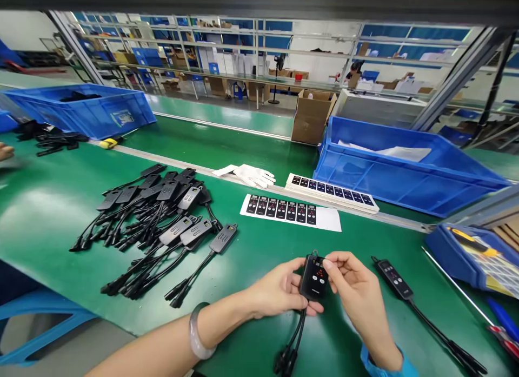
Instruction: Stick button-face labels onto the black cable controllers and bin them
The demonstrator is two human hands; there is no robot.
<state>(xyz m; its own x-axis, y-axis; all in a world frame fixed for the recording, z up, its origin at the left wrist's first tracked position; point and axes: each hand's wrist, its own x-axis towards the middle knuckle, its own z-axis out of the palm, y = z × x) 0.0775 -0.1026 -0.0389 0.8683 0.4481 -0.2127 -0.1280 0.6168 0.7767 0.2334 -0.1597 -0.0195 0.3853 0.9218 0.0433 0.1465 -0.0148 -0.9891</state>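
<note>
My left hand [284, 290] is wrapped round a small black controller box [313, 284] with a hanging loop on top and black cables trailing down. A black label [320, 273] with red marks and two white buttons lies over its face. At the label's upper right corner, the thumb and finger of my right hand [352, 282] are pinched. Beyond my hands lies a white backing sheet [329, 219] bearing a row of similar black labels. Right of my hands rests another controller [394, 278] with a label on its face. Several controllers without labels [168, 190] are heaped at the left.
Behind the labels sit a stack of label sheets [330, 193], a white glove [254, 175] and a blue crate [405, 166]. Another blue crate [85, 112] and a yellow tape measure [109, 143] are back left. A blue tray [478, 258] and a screwdriver [458, 285] lie right. Another person's hand [5, 151] shows at left.
</note>
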